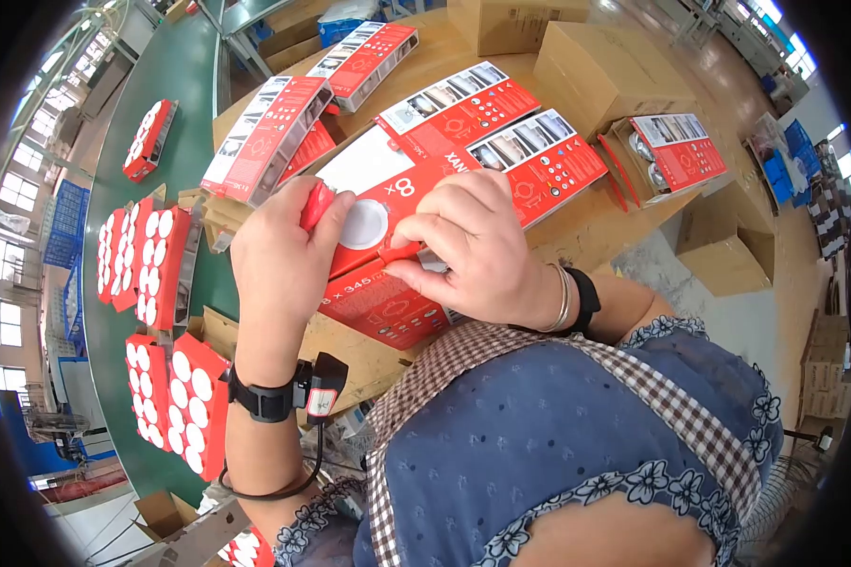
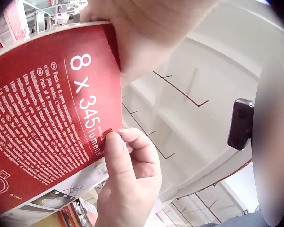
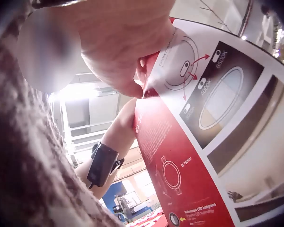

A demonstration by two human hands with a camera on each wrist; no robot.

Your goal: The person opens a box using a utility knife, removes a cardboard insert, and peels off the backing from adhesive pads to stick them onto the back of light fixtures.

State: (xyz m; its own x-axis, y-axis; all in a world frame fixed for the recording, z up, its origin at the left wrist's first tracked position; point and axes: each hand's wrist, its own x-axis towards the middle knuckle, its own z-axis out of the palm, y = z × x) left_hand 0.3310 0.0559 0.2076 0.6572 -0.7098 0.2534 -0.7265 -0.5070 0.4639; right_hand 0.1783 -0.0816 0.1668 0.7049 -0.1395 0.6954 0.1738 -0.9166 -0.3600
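Observation:
A red printed carton [image 1: 392, 307] marked "8 x 345 lumens" stands close in front of the person, with a white round shape [image 1: 363, 226] on its top. At its left end, the left hand [image 1: 279, 250] grips a small red cardboard flap [image 1: 318, 205] between thumb and fingers. On the near edge of the top, the right hand [image 1: 473, 248] pinches a red tab between thumb and forefinger. The left wrist view shows this pinch of the right hand [image 2: 128, 175] at the carton's edge, beside the "lumens" print. Part of the tab is hidden behind the fingertips.
More red-and-white cartons [image 1: 539, 165] lie across the wooden table. An open carton [image 1: 676, 156] with round lamps stands at the right, near brown boxes [image 1: 615, 80]. Along the left, a green conveyor belt [image 1: 151, 85] carries red trays [image 1: 194, 402] of white discs.

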